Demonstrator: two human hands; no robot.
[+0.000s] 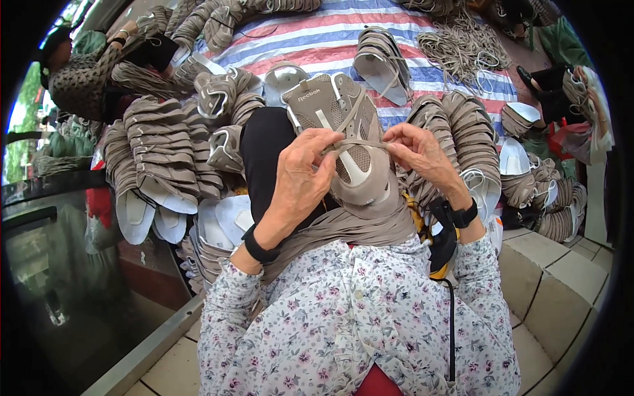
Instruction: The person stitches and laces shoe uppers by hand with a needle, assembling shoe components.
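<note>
A beige-grey shoe upper (358, 179) with mesh and white trim rests on my lap, its toe toward me and tongue (316, 99) pointing away. A flat beige shoelace (363, 142) is stretched sideways across its front. My left hand (302, 170) pinches the lace at the upper's left side, thumb and forefinger together. On the right, my right hand (421, 153) pinches the other end of the stretch between thumb and fingertips. A bundle of beige laces (353, 230) lies across my lap under the toe.
Stacks of shoe uppers stand on the left (158, 142) and right (472, 135). Beyond lies a striped sheet (317, 33) with a heap of laces (462, 49). Other people sit at far left (86, 76) and far right. A dark glossy panel (79, 284) borders the left; tiled steps (551, 270), the right.
</note>
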